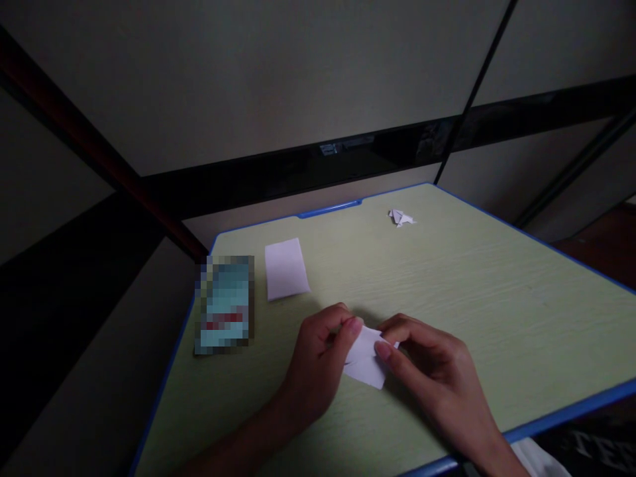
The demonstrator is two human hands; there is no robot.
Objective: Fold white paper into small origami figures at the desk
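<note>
Between my two hands, above the near part of the table, is a small piece of folded white paper. My left hand pinches its upper left side, thumb on top. On the right side, my right hand grips it between thumb and curled fingers. Fold lines and a loose lower flap show on the paper; the fingers hide its outer edges. Beyond my left hand lies a flat stack of white paper. Near the table's far edge sits a small folded paper figure with pointed limbs.
The pale yellow-green table has a blue rim. At its left edge lies a blurred-out rectangular item, mostly teal. Behind the table stand light panels crossed by a dark glossy strip.
</note>
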